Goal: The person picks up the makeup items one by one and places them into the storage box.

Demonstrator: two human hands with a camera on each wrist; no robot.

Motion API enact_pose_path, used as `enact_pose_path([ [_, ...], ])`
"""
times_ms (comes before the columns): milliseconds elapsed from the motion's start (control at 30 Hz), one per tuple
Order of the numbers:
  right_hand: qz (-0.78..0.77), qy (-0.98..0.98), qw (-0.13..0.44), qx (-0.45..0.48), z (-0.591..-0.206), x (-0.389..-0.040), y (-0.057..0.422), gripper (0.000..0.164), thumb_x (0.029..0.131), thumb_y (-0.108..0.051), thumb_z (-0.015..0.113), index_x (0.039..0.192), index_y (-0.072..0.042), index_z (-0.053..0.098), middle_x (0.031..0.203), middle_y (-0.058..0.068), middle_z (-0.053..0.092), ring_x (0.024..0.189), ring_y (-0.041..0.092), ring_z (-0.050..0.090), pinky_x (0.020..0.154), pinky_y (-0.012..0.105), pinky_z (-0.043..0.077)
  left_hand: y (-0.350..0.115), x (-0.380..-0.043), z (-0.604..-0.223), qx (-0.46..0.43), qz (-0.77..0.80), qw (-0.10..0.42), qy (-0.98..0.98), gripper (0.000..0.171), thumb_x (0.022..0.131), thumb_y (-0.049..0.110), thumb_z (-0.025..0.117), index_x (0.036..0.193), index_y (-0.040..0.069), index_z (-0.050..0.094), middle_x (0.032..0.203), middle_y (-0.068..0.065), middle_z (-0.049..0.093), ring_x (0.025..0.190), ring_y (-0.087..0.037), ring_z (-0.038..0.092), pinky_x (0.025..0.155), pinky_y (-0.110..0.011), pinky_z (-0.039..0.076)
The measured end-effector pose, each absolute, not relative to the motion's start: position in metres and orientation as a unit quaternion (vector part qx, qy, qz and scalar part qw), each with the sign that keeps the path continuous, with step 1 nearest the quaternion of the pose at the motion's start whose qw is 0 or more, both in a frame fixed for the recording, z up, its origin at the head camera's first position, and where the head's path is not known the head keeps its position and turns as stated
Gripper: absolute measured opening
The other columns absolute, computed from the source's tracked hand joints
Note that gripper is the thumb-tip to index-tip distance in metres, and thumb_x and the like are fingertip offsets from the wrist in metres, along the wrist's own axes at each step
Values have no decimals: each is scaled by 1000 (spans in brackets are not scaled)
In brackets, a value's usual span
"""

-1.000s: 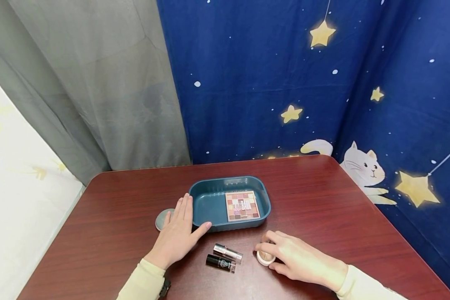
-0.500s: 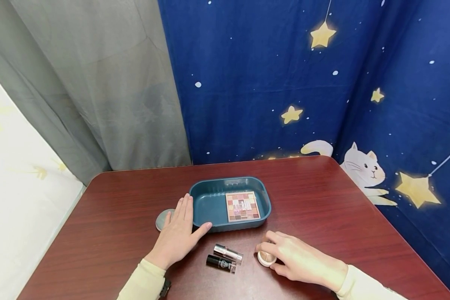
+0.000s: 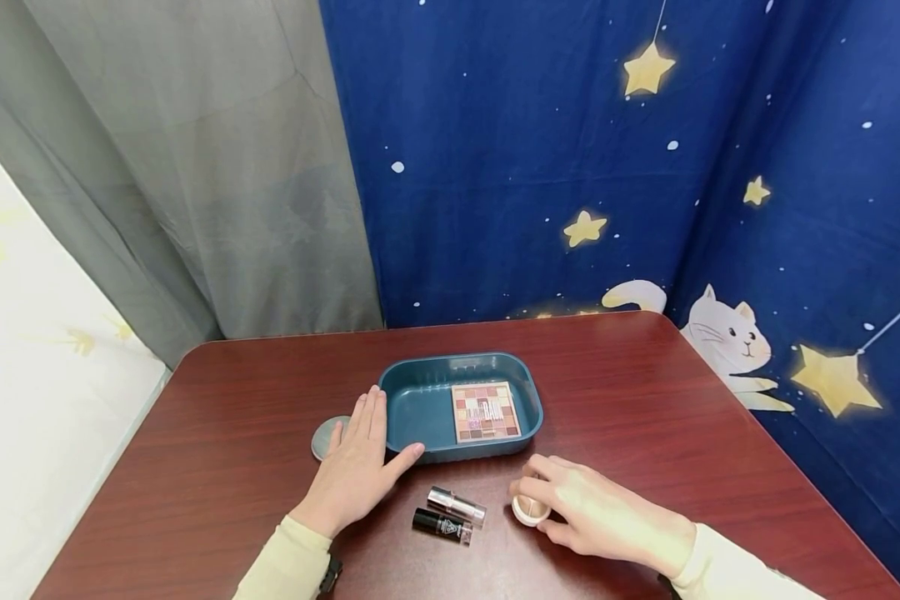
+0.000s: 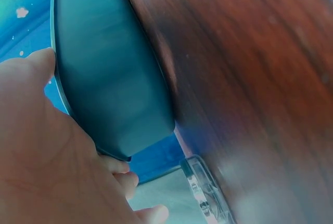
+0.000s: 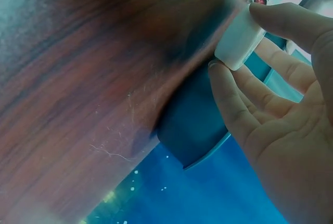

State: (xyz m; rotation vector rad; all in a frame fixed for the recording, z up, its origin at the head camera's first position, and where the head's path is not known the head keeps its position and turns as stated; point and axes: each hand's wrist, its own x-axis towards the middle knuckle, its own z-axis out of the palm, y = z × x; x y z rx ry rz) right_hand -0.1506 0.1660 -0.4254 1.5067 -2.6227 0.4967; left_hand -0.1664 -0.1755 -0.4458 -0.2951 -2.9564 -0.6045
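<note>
My right hand [image 3: 588,508] pinches a small round cosmetic jar [image 3: 529,510] with a white rim and a tan top. In the right wrist view its pale side [image 5: 240,39] shows between thumb and fingertips. Whether it touches the table is hard to tell. My left hand [image 3: 356,467] lies against the left end of a dark teal tray [image 3: 420,412], fingers straight and thumb along the front wall. An eyeshadow palette [image 3: 486,412] lies in the tray's right half. Between the hands, two lipstick tubes lie side by side: a silver one [image 3: 456,505] and a black one [image 3: 441,526].
A round grey disc-shaped item [image 3: 324,438] lies left of the tray, partly covered by my left hand. The reddish-brown table [image 3: 615,383] ends at a far edge before grey and blue star-patterned curtains [image 3: 510,167].
My right hand has shifted very slightly away from me, with the small jar in its fingers. The left hand and the tray have stayed put.
</note>
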Motion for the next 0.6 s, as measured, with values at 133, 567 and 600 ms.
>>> enact_pose_path([
  [133,161,-857,37,487,-421,-152,165,40,83,-15,81,117,-29,64,107,-14,51,93,3,50,78,18,48,-175,-166,-445,-95,-199,52,-974,100,95,68,49,161,3,11,168,-9,5,154,-30,8,115,-67,13],
  [567,153,-843,68,511,-406,-158,155,44,80,-12,82,117,-25,64,107,-12,51,93,4,50,78,20,48,-176,-165,-446,-97,-200,57,-973,101,94,72,46,161,4,12,168,-9,7,154,-30,8,115,-67,14],
  [600,151,-843,69,512,-405,-159,154,44,80,-12,82,117,-25,63,107,-12,51,93,4,50,78,20,48,-176,-165,-446,-98,-201,58,-973,101,94,73,45,161,4,12,168,-10,8,154,-30,8,115,-67,14],
])
